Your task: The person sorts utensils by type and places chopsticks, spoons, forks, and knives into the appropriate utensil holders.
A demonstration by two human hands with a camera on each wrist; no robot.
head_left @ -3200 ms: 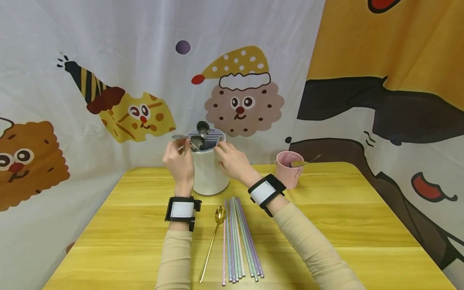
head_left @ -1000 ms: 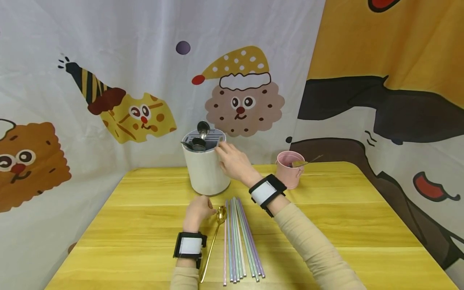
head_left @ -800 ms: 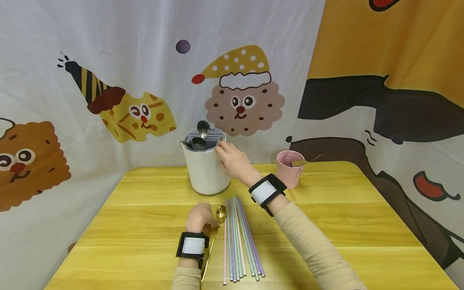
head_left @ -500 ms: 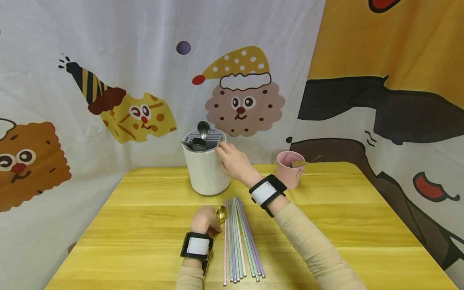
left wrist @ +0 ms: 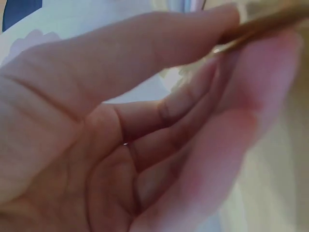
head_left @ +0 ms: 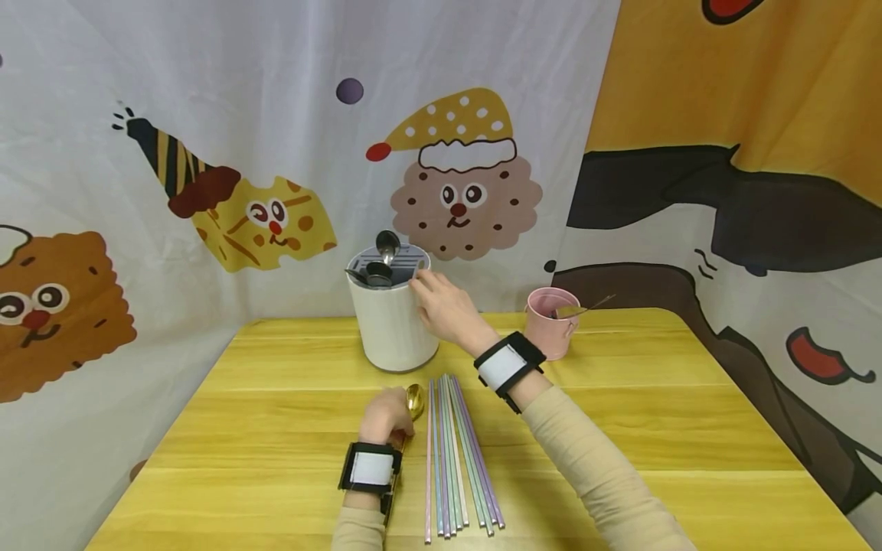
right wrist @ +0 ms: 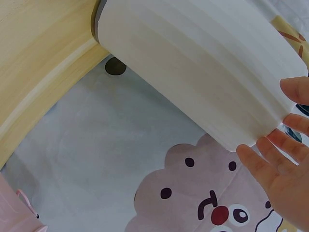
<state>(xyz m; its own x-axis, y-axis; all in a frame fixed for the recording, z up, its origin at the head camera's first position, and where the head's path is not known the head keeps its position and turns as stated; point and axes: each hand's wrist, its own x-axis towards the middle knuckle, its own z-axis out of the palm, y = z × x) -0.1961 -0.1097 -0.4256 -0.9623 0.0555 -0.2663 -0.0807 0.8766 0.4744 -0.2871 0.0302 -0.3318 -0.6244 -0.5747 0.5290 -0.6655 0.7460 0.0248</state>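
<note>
A long gold spoon (head_left: 415,401) shows its bowl beside my left hand (head_left: 383,419). Thumb and fingertips pinch its thin gold handle, close up in the left wrist view, where the handle (left wrist: 270,24) crosses the upper right. Around the rim of a tall white utensil holder (head_left: 394,325) rest the fingertips of my right hand (head_left: 448,306), fairly straight and spread in the right wrist view. Ladle-like dark metal utensils (head_left: 387,246) stand in the holder's slotted insert.
Several pastel chopsticks (head_left: 451,459) lie fanned on the wooden table (head_left: 620,428), right of the spoon. A small pink bucket (head_left: 549,337) holding a thin gold-coloured utensil stands at the back right. A printed curtain (head_left: 276,92) hangs behind the table.
My left hand has come down from the holder's rim, where it held a metal utensil, to the gold spoon. It now pinches the handle, and the spoon has shifted slightly left. The right hand stays put.
</note>
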